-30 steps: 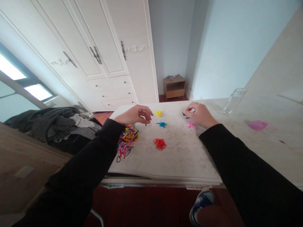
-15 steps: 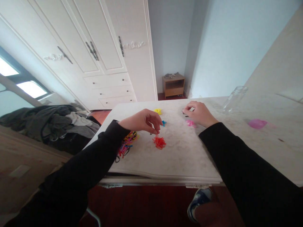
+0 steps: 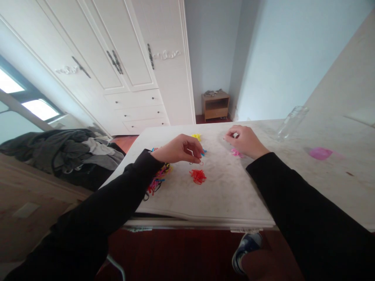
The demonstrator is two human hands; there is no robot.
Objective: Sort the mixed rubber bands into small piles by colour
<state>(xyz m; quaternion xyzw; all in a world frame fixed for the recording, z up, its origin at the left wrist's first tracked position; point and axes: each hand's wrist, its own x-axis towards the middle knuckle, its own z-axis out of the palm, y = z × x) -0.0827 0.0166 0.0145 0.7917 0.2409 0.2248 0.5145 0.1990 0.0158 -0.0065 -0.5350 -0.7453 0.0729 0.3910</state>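
Note:
My left hand (image 3: 186,148) is closed in a pinch above the table, with a small reddish rubber band (image 3: 201,163) hanging at its fingertips. Just below it lies a pile of red rubber bands (image 3: 198,176). Blue bands (image 3: 204,151) show partly behind the fingers, and a yellow pile (image 3: 196,137) lies beyond. By my left wrist spreads a mixed-colour heap of rubber bands (image 3: 155,182), partly covered by the sleeve. My right hand (image 3: 246,141) has thumb and finger pinched together, low over the table; what they hold is too small to make out. Pink bands (image 3: 236,153) lie beneath it.
A clear glass jar (image 3: 291,123) stands on the white table (image 3: 222,195) at the right, near a pink balloon-like object (image 3: 320,153). Piled clothes (image 3: 58,156) lie left of the table. A white wardrobe (image 3: 131,58) and a small wooden cabinet (image 3: 216,105) are behind.
My left hand has lifted slightly and shifted right, drawing a reddish band away from the red pile. My right hand stays nearly in place; the black band seen by its fingertips is now mostly hidden.

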